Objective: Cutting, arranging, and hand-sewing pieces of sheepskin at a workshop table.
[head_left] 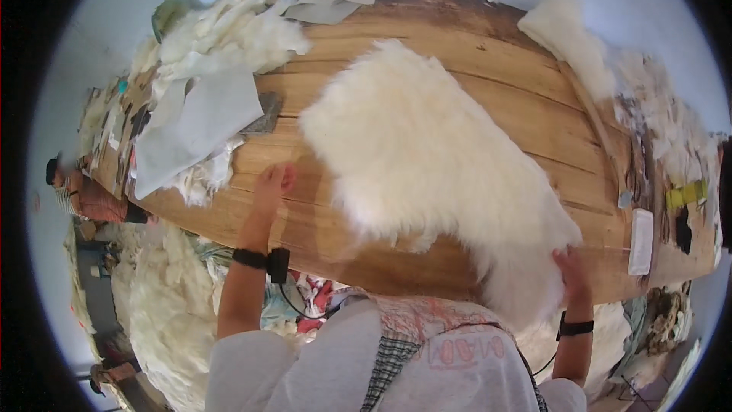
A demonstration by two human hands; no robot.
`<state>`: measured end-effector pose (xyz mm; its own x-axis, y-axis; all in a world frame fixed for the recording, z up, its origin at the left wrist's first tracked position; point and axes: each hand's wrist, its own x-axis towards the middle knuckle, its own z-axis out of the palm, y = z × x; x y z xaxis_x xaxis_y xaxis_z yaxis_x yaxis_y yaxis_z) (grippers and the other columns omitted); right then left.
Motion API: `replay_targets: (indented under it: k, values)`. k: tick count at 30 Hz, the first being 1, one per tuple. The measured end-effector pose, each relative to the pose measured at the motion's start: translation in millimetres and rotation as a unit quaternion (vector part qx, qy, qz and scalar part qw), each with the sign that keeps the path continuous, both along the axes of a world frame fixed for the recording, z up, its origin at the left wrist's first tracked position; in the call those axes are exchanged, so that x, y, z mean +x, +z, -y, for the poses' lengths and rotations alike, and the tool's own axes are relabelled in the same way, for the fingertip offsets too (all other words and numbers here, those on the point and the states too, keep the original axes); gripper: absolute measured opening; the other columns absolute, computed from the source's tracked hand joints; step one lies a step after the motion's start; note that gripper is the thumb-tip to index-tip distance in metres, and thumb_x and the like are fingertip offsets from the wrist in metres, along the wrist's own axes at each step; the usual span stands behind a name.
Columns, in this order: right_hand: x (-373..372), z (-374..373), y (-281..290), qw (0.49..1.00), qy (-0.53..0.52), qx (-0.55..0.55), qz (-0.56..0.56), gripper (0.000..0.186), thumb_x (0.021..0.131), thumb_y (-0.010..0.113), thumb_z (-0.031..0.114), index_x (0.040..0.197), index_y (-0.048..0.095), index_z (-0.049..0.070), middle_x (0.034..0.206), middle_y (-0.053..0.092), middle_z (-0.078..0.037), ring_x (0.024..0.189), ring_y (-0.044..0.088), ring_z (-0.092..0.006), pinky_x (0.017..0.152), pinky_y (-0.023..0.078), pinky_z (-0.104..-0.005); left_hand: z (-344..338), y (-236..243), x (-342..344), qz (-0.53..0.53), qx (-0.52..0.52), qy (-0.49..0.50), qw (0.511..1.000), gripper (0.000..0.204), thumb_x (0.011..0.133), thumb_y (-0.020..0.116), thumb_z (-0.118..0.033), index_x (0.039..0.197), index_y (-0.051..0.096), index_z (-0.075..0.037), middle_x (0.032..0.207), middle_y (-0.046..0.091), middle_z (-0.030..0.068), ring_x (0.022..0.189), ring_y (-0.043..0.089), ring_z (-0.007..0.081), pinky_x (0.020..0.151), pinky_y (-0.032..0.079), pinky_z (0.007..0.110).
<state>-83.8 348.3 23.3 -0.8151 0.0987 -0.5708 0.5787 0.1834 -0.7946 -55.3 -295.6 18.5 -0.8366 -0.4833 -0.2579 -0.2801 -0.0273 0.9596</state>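
A large cream-white sheepskin (427,137) with long fluffy pile lies across the wooden table, its lower right part hanging over the near edge. My right hand (573,273) grips that part by its right border; the fingertips sink partly into the pile. Over the boards left of the sheepskin is my left hand (277,179), apart from it. Its fingers are curled in, and I see nothing in them. Each wrist wears a black band, the left one with a small black box attached.
Pale sheets (200,126), a grey block (264,113) and loose fleece (229,38) lie on the left. At the right are another fleece piece (564,30), a white tray (641,242) and a yellow-green object (686,194). A person (95,191) stands far left. Fleece heaps (171,297) sit below the table.
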Motion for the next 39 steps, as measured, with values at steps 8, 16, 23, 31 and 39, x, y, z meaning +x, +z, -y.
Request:
replay_targets:
  k: [8,16,23,31,39]
  values:
    - [-30.1,-8.8,27.3,0.920,0.318,0.077,-0.216,0.035,0.088,0.061,0.021,0.116,0.055,0.000,0.110,0.062,-0.009,0.107,0.056,-0.0193,0.097,0.042,-0.0377,-14.7,-16.2,100.1,0.006,-0.246,0.056,0.968,0.027,0.095,0.049,-0.023,0.097,0.062,0.001,0.088,0.063,0.0104,0.078,0.059,0.0187,0.071,0.047,0.030]
    - [-147.1,293.3,151.8,0.865,0.195,-0.438,-0.151,0.032,0.090,0.058,0.021,0.116,0.054,0.003,0.105,0.063,-0.007,0.103,0.058,-0.0182,0.091,0.048,-0.0367,-21.6,-24.1,107.0,-0.080,-0.378,0.051,0.921,0.021,0.094,0.049,-0.016,0.097,0.062,0.001,0.087,0.060,0.0138,0.079,0.058,0.0267,0.072,0.046,0.034]
    - [-213.6,340.3,85.7,0.745,0.385,0.148,-0.525,0.069,0.080,0.070,0.032,0.132,0.039,0.000,0.133,0.043,-0.021,0.125,0.041,-0.0339,0.105,0.033,-0.0408,-36.4,-29.4,100.7,-0.103,-0.344,0.051,0.932,0.026,0.097,0.044,-0.019,0.097,0.061,0.001,0.089,0.060,0.0112,0.080,0.056,0.0218,0.073,0.046,0.033]
    - [-269.2,282.9,42.3,0.842,0.427,0.064,-0.323,0.075,0.068,0.075,0.038,0.129,0.048,0.003,0.122,0.056,-0.019,0.111,0.054,-0.0298,0.094,0.042,-0.0388,-35.7,-33.2,93.0,-0.082,-0.345,0.048,0.934,0.031,0.098,0.044,-0.025,0.094,0.058,0.003,0.086,0.057,0.0112,0.081,0.054,0.0224,0.075,0.044,0.034]
    - [-248.7,267.3,97.0,0.899,0.382,-0.105,-0.187,0.053,0.065,0.073,0.026,0.110,0.062,0.000,0.106,0.064,-0.018,0.095,0.061,-0.0289,0.081,0.048,-0.0372,-24.7,-39.8,96.9,-0.021,-0.465,-0.021,0.885,0.039,0.094,0.052,-0.034,0.112,0.061,-0.001,0.102,0.058,0.0227,0.090,0.054,0.0374,0.080,0.043,0.050]
